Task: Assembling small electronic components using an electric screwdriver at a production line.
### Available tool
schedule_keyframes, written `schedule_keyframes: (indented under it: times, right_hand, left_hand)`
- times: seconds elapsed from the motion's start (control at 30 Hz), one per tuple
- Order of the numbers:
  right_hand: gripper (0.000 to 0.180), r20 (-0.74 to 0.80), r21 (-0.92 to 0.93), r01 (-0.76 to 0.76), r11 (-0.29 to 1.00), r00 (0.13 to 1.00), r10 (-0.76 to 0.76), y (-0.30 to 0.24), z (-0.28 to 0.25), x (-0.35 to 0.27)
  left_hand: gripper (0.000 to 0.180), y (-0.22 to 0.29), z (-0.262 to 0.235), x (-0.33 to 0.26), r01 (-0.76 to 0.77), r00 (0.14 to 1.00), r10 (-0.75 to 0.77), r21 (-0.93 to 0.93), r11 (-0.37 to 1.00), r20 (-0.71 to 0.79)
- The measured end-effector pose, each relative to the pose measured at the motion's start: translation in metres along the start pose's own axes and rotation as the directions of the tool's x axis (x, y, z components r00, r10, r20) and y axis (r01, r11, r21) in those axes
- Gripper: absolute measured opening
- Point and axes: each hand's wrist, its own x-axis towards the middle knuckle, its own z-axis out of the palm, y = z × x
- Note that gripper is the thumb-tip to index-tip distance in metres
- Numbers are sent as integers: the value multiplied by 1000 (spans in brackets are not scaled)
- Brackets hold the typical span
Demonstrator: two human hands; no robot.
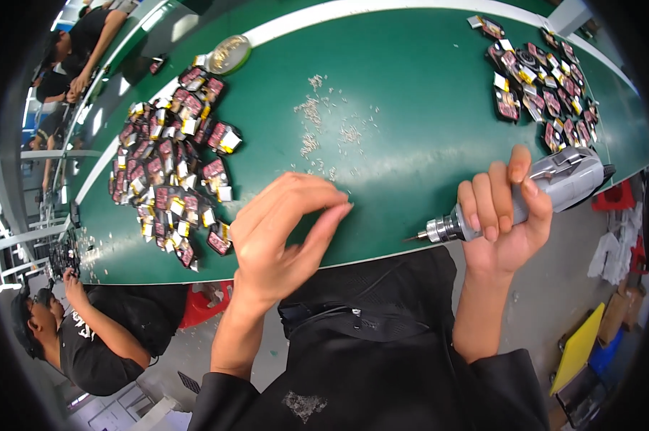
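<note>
My right hand [502, 215] is wrapped round a grey electric screwdriver [570, 178], its bit pointing left just over the table's near edge. Thumb and forefinger of my left hand [285, 233] are pinched together over the green table [403, 108]; whatever sits between the tips is too small to make out. Just beyond those fingertips lie loose small screws [310, 111], scattered in several clusters. To the left spreads a large heap of small black-cased electronic units [166, 161] with reddish boards and silver, yellow-taped battery packs.
A second group of similar units [536, 79] lies at the far right. A round, shallow clear dish [229, 54] stands at the far left. Another person [102, 330] in black sits to my left at the same table. Red stools [206, 305] stand by the table.
</note>
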Motion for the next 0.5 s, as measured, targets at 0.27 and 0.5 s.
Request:
schedule_keyframes:
  times: [0.27, 0.5]
  right_hand:
    - [10, 0, 197, 149, 969, 988, -152, 3, 58, 0]
    - [9, -26, 184, 192, 964, 981, -191, 10, 67, -1]
  left_hand:
    - [3, 27, 22, -35, 352, 879, -470, -775, 525, 81]
    - [13, 28, 26, -34, 361, 881, -443, -842, 400, 167]
